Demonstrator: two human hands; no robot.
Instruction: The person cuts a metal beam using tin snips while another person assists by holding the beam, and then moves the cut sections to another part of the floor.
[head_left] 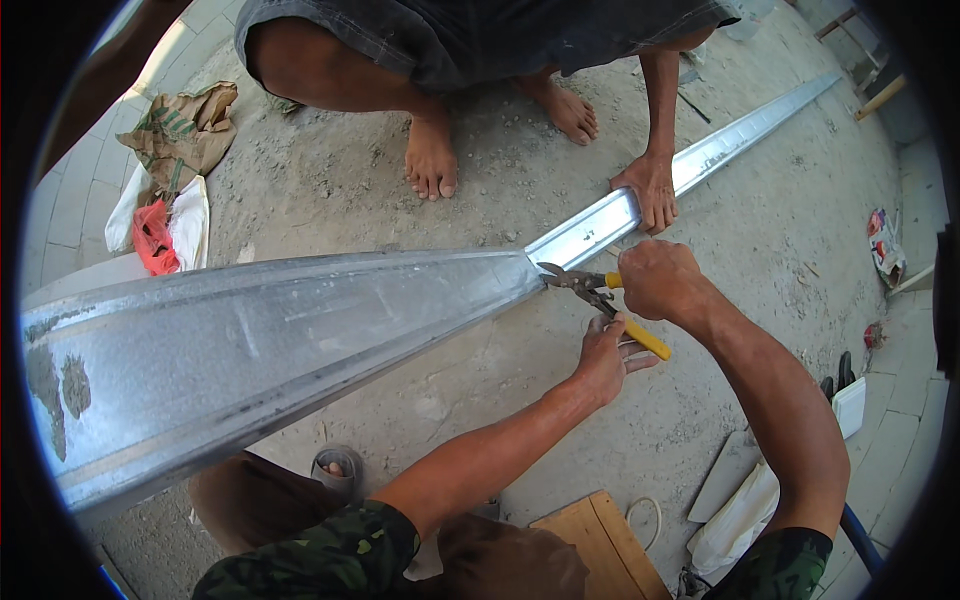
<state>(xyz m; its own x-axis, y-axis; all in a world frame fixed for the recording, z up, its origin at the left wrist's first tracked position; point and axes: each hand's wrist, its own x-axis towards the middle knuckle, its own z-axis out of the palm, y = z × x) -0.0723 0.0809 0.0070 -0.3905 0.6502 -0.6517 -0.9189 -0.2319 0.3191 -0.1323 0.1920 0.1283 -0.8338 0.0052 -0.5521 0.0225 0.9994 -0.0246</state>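
Note:
A pair of tin snips (594, 290) with yellow handle grips is in both my hands. My right hand (658, 279) is closed in a fist around the upper handle. The lower handle lies between the thumb and fingers of my left hand (603, 358), whose outer fingers stretch out past it. The handles are spread apart. The snips' jaws are at the lower edge of a long silvery metal channel (300, 320), beside the bend in it; whether they bite into the metal I cannot tell. A co-worker's hand (650, 190) presses on the channel's farther, narrower-looking stretch (583, 228).
A barefoot co-worker (431, 155) squats across the channel. Crumpled brown sacking (183, 135) and a red bag (153, 238) lie at the left. Near my knees is a wooden board (600, 545); a white sack (738, 520) lies right of it. The concrete floor (450, 400) is gritty.

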